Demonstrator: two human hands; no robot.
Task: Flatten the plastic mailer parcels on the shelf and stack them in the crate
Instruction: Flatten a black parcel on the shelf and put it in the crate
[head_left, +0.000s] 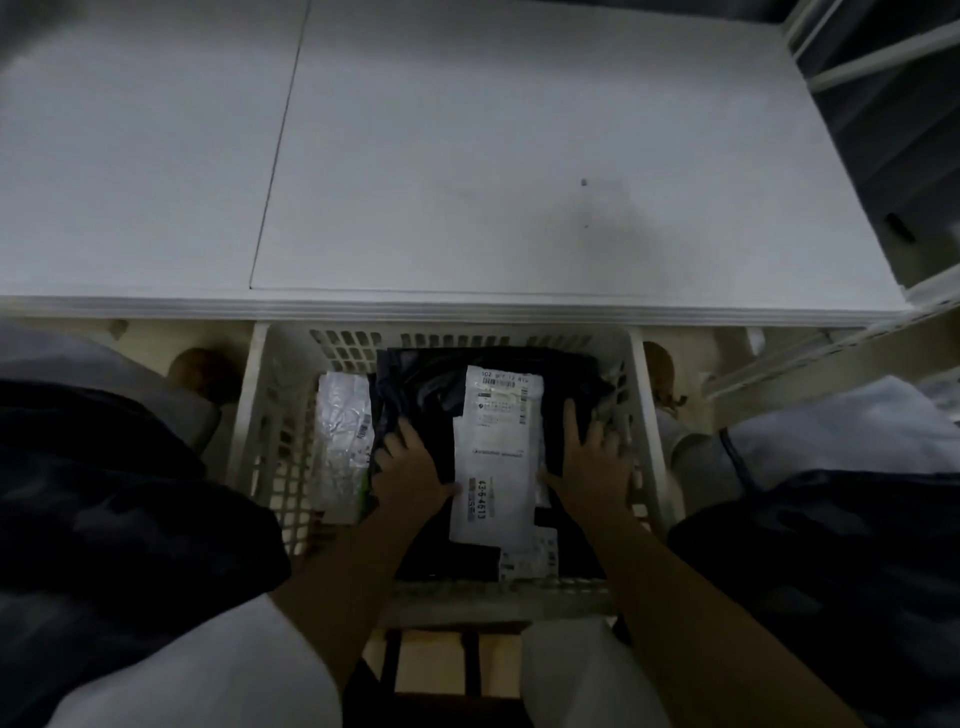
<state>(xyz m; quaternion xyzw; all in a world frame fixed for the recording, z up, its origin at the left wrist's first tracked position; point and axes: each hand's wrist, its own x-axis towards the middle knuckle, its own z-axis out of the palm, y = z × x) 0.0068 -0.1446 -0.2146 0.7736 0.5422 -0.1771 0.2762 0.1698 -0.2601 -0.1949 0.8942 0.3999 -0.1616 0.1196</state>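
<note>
1. The dark mailer parcel (415, 384) lies inside the crate (291, 441), directly under both hands, with its white shipping label (496, 457) running lengthwise between them.
2. The left hand (410, 467) rests flat on the parcel just left of the label, fingers fairly straight and pointing away from the person, the thumb touching the label's left edge. It grasps nothing.
3. The right hand (592, 462) lies on the parcel just right of the label, fingers spread and reaching toward the crate's right wall, thumb at the label's right edge. It too looks relaxed and pressing rather than gripping, though its outer fingers are blurred.
4. To the left of the left hand, a clear plastic packet (343, 436) stands against the crate's left wall, beside the dark parcel.
5. The crate is white with slotted walls, and its near rim crosses below both forearms.
6. Beyond the fingertips, a white shelf (519, 156) spreads wide above the crate's far wall; a thin seam divides its surface left of the hands.
7. Far right of the right hand, white shelving rails (883, 52) rise. Dark and grey bundles (104, 493) sit outside each forearm; what they are is unclear.
</note>
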